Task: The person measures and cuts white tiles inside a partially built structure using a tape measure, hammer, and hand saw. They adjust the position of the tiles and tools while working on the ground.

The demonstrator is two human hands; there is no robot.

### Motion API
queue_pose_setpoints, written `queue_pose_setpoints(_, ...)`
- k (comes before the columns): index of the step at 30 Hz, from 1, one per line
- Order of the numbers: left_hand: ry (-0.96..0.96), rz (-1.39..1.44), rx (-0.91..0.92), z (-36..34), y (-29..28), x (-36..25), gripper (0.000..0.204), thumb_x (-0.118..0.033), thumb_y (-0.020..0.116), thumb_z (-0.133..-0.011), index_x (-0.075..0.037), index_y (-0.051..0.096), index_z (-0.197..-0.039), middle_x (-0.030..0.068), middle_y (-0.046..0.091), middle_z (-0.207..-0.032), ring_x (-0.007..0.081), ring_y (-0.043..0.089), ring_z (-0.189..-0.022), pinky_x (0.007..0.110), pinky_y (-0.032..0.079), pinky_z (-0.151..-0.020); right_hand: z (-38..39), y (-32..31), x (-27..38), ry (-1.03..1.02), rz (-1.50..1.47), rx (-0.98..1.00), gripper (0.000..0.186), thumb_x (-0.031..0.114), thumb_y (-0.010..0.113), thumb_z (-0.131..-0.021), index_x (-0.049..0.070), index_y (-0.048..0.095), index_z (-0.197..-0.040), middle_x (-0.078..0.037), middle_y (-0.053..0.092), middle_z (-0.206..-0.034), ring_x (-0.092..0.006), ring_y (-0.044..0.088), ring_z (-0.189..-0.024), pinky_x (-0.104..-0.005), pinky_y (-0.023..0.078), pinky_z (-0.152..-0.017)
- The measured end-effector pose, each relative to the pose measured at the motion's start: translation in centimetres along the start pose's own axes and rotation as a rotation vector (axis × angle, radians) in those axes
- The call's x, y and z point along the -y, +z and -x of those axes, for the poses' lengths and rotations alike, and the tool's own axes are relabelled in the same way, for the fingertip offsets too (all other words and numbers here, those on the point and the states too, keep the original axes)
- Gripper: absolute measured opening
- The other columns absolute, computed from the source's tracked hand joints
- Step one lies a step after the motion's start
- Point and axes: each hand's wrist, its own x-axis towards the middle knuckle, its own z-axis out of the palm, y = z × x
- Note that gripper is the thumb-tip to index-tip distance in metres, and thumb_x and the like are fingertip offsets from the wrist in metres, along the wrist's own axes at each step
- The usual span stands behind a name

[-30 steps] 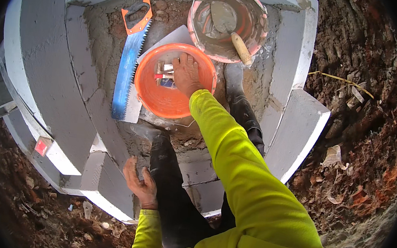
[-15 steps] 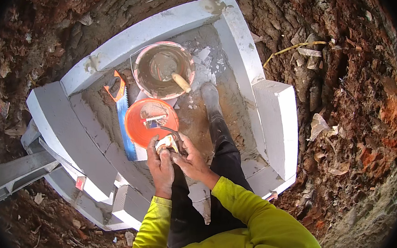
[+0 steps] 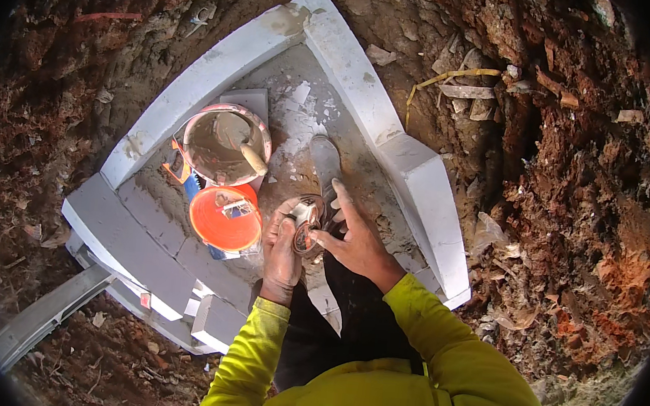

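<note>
Holding looped bundle (image 3: 306,236) between left hand (image 3: 282,255), fingers curled, and right hand (image 3: 364,250), fingers half-spread — apparently not yet finishing, not showing the remainder. Leaving trowel (image 3: 254,160) untouched beyond left fingertips.

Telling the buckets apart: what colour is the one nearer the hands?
That bucket is orange, clearest in the head view.

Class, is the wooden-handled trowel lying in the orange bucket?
No, the trowel lies in the mortar-smeared pinkish bucket, not the orange bucket.
</note>
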Motion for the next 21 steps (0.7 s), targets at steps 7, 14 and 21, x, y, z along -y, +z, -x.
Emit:
queue_pose_setpoints(7,0.289,-1.114,0.292,-1.9,4.5,-3.6,0.065,-0.023,0.078,-0.077,-0.003,0.050,-0.131,0.0153,0.061,-0.113,0.0303,0.062,-0.106,0.040,0.050,-0.092,-0.7,-1.2,-2.4,-0.021,-0.388,-0.102,0.034,0.015,0.062,-0.097,-0.001,0.059,-0.127,-0.015,0.065,-0.113,-0.0219,0.065,-0.103,-0.0294,0.052,-0.082)
queue_pose_setpoints(14,0.400,-1.610,0.713,-7.6,1.5,-6.2,0.047,-0.024,0.070,-0.076,-0.014,0.062,-0.121,0.0130,0.060,-0.102,0.0368,0.061,-0.096,0.047,0.051,-0.083,-1.9,2.5,-6.7,0.068,-0.876,-0.097,0.013,0.001,0.063,-0.094,0.001,0.055,-0.104,-0.005,0.063,-0.087,-0.0095,0.063,-0.076,-0.0259,0.054,-0.070)
queue_pose_setpoints(21,0.534,-2.242,0.499,-21.0,-1.9,-16.0,0.027,-0.023,0.063,-0.080,-0.017,0.070,-0.106,0.0070,0.064,-0.099,0.0291,0.063,-0.103,0.045,0.052,-0.085,-6.7,3.2,-11.3,0.214,-1.620,-0.706,0.015,0.002,0.064,-0.092,0.001,0.062,-0.107,-0.008,0.067,-0.095,-0.0179,0.067,-0.083,-0.0312,0.058,-0.072)
